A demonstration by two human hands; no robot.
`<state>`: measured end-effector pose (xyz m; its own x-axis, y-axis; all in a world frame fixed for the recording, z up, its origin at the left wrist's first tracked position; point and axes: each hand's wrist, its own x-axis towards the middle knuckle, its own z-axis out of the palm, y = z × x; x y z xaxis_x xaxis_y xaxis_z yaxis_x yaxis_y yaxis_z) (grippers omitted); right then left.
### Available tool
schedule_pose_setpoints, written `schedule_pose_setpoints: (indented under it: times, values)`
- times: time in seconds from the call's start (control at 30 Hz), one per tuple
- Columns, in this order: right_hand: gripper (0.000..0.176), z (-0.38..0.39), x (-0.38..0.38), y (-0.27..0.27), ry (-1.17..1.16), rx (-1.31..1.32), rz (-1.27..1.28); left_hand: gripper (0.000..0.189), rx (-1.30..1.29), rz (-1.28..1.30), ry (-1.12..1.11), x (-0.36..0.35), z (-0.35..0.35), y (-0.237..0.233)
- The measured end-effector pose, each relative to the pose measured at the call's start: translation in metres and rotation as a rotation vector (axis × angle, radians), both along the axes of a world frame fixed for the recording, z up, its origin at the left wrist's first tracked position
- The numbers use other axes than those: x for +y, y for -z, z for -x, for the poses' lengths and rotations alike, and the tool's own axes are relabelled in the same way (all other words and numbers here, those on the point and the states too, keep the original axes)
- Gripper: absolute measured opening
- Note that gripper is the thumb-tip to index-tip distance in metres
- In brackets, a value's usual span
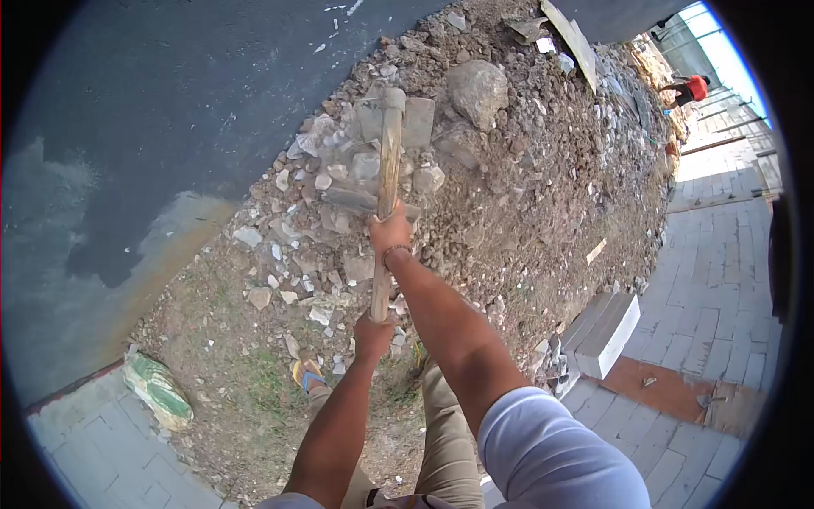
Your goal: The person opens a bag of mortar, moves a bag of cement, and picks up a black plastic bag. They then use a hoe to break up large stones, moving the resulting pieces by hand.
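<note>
A hoe [390, 161] with a long wooden handle and a wide metal blade stretches out in front of me. Its blade [418, 123] is at the far end, over the heap of stones and soil. My right hand [391, 232] is wrapped round the middle of the handle, with a bracelet on the wrist. Lower down, near the handle's end, my left hand [373, 336] is closed round it too. Beneath the handle lie pale stones [429, 179] and broken rubble. A large rounded rock [477, 92] sits just right of the blade.
A dark painted wall [170, 110] runs along the left. White blocks [606, 335] lie stacked at the right beside block paving [708, 280]. A green and white sack [158, 390] rests at lower left. Far off at upper right, a person in red [697, 87] bends over.
</note>
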<state>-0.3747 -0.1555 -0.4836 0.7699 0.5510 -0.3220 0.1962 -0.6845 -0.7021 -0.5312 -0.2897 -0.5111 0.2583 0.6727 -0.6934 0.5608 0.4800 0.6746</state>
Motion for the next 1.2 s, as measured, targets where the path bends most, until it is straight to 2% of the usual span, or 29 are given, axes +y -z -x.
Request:
schedule_pose_setpoints:
  times: [0.07, 0.13, 0.17, 0.23, 0.27, 0.33, 0.4, 0.47, 0.5, 0.57, 0.63, 0.7, 0.77, 0.8, 0.83, 0.87, 0.93, 1.03, 1.13, 1.17, 1.2]
  values:
    - [0.054, 0.024, -0.032, -0.006, 0.022, 0.077, -0.097, 0.034, 0.009, -0.127, -0.024, -0.026, 0.025, -0.008]
    - [0.049, 0.032, -0.071, 0.021, -0.008, 0.064, -0.257, 0.033, 0.064, -0.221, -0.016, -0.064, 0.044, 0.009]
    - [0.049, 0.036, -0.093, 0.017, -0.007, 0.06, -0.254, 0.033, 0.061, -0.217, -0.015, -0.081, 0.049, 0.003]
    - [0.043, 0.027, -0.112, -0.006, 0.031, 0.277, -0.357, 0.032, 0.144, -0.223, 0.038, -0.093, 0.04, -0.014]
    - [0.043, 0.013, -0.111, -0.023, 0.025, 0.282, -0.362, 0.032, 0.148, -0.229, 0.032, -0.091, 0.023, -0.02]
    - [0.043, -0.026, -0.113, -0.072, 0.012, 0.382, -0.401, 0.029, 0.047, -0.331, -0.015, -0.087, -0.024, -0.038]
    - [0.047, -0.086, -0.088, -0.141, -0.133, 0.097, -0.486, 0.032, -0.1, -0.341, -0.034, -0.057, -0.096, -0.065]
    - [0.057, -0.15, -0.049, -0.19, -0.184, 0.031, -0.649, 0.035, -0.261, -0.459, -0.117, -0.014, -0.179, -0.099]
    - [0.065, -0.177, -0.032, -0.225, -0.243, -0.173, -0.675, 0.036, -0.276, -0.343, -0.106, 0.015, -0.214, -0.14]
    - [0.063, -0.223, 0.0, -0.257, -0.183, -0.379, -0.69, 0.035, -0.368, -0.41, -0.087, 0.058, -0.277, -0.174]
    - [0.058, -0.271, 0.032, -0.238, -0.145, -0.352, -0.663, 0.035, -0.361, -0.466, -0.045, 0.095, -0.326, -0.182]
    - [0.053, -0.302, 0.05, -0.202, -0.067, -0.328, -0.473, 0.036, -0.308, -0.484, -0.03, 0.099, -0.336, -0.153]
    - [0.049, -0.324, 0.054, -0.111, 0.001, -0.379, -0.302, 0.038, -0.086, -0.322, 0.113, 0.1, -0.339, -0.107]
    - [0.046, -0.323, 0.047, -0.068, 0.063, -0.459, -0.324, 0.039, -0.168, -0.406, 0.099, 0.081, -0.325, -0.078]
    - [0.044, -0.308, 0.036, -0.035, 0.123, -0.527, -0.333, 0.039, -0.138, -0.403, 0.107, 0.076, -0.308, -0.065]
    - [0.044, -0.293, 0.029, -0.042, 0.131, -0.511, -0.337, 0.041, -0.04, -0.422, 0.149, 0.077, -0.298, -0.056]
    - [0.039, -0.26, -0.016, -0.052, 0.196, 0.172, -0.451, 0.043, 0.087, -0.37, 0.174, 0.046, -0.271, -0.047]
    - [0.036, -0.213, -0.041, -0.033, 0.255, 0.228, -0.547, 0.043, 0.178, -0.344, 0.232, 0.025, -0.213, -0.063]
    - [0.037, -0.153, -0.062, -0.045, 0.289, 0.377, -0.557, 0.045, 0.264, -0.32, 0.276, 0.008, -0.159, -0.082]
    - [0.038, -0.137, -0.065, -0.044, 0.274, 0.422, -0.541, 0.045, 0.266, -0.332, 0.294, 0.002, -0.141, -0.079]
    - [0.039, -0.118, -0.067, -0.043, 0.205, 0.317, -0.471, 0.044, 0.202, -0.366, 0.236, -0.01, -0.123, -0.056]
